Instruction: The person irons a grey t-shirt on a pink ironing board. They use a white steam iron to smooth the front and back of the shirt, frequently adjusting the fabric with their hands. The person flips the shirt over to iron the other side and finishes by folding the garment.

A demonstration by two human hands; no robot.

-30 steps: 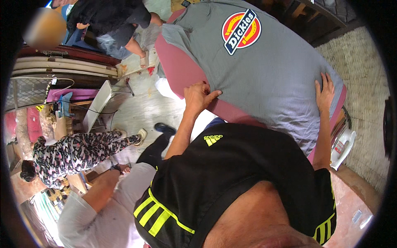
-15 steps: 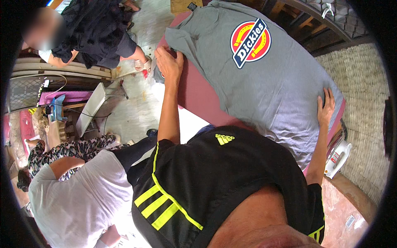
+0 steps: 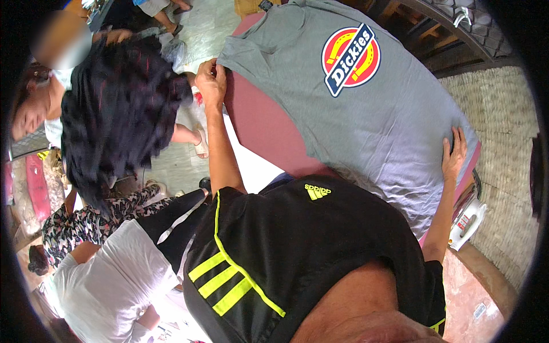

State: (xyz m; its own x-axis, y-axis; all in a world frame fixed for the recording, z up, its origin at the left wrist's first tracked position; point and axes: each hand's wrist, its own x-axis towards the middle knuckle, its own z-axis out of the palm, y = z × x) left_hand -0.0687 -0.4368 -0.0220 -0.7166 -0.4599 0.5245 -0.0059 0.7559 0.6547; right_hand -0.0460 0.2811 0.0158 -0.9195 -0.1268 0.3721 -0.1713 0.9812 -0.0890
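A grey T-shirt [image 3: 372, 120] with a large red, yellow and navy round print is spread over a maroon padded ironing board [image 3: 260, 117]. At the shirt's far left corner, my left hand [image 3: 211, 84] has its fingers closed on the edge of the cloth, which is drawn out toward it. My right hand [image 3: 455, 153] lies open on the shirt near the board's right end, fingers stretched over the fabric. Light creases run across the grey cloth near my body. Beside my right forearm stands a white iron [image 3: 468, 224], which I am not touching.
To the left, a person carries a bulky bundle of black cloth [image 3: 123, 108]. Another person in a white shirt [image 3: 114, 280] bends close by my left side. A woven wall panel [image 3: 492, 126] and a dark metal lattice [image 3: 486, 34] border the right side.
My left hand has moved left and slightly outward, pulling the shirt's corner straighter. My right hand stays on the cloth. The person with the black bundle has come nearer.
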